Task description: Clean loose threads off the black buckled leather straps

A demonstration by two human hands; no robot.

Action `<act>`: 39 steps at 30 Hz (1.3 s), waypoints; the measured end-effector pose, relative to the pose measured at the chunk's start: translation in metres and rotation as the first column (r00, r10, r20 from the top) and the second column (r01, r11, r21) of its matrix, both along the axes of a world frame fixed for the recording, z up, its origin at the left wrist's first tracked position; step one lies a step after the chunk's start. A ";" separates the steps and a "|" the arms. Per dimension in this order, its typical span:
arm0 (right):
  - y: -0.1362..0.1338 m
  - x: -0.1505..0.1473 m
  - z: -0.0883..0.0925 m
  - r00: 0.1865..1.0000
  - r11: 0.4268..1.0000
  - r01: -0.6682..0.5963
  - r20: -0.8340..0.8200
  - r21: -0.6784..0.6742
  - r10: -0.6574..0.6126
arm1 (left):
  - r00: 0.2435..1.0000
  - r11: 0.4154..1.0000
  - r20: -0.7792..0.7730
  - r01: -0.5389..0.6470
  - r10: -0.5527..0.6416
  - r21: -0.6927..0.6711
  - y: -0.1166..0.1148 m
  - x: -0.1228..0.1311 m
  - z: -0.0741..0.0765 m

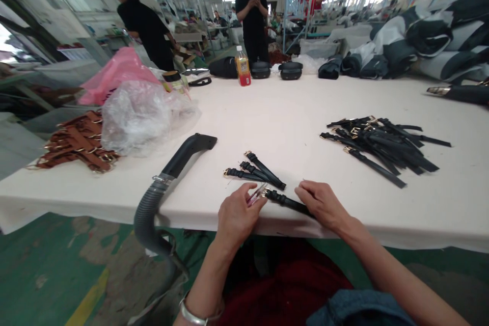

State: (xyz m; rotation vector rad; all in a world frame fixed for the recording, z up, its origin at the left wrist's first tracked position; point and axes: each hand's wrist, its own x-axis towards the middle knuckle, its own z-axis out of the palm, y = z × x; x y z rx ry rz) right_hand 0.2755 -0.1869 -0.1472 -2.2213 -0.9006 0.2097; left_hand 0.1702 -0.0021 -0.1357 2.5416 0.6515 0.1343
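Note:
My left hand (237, 214) is closed around small pink-handled thread snips (255, 195), their metal points showing beside a gold buckle. That buckle sits on the end of a black buckle strap (288, 202), close to my left fingertips. The strap's other end runs under my right hand (323, 204), whose fingers are curled shut on it; the exact grip is hidden. Just beyond both hands lie a few more black straps (263, 169) with gold buckles, fanned out on the white table.
On the right is a pile of black buckle straps (382, 142). A grey hose with a black nozzle (183, 158) rises over the front edge. Left are brown straps (78, 145) and a clear plastic bag (133, 117). A drink bottle (243, 67) stands at the back, near a standing person (252, 10).

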 end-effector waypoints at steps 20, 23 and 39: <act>0.004 -0.011 -0.023 0.961 0.976 -0.209 0.201 0.065 0.192 | 0.980 0.721 0.177 0.188 -0.092 -0.667 -0.003 0.012 -0.013; 0.002 -0.010 -0.026 0.934 0.952 -0.292 0.245 0.096 0.261 | 0.983 0.626 0.178 0.167 -0.046 -0.762 -0.006 0.009 -0.013; -0.015 0.032 -0.003 0.949 0.985 -0.152 0.290 0.081 0.122 | 0.919 0.731 0.320 0.053 0.231 -0.680 0.018 -0.025 -0.030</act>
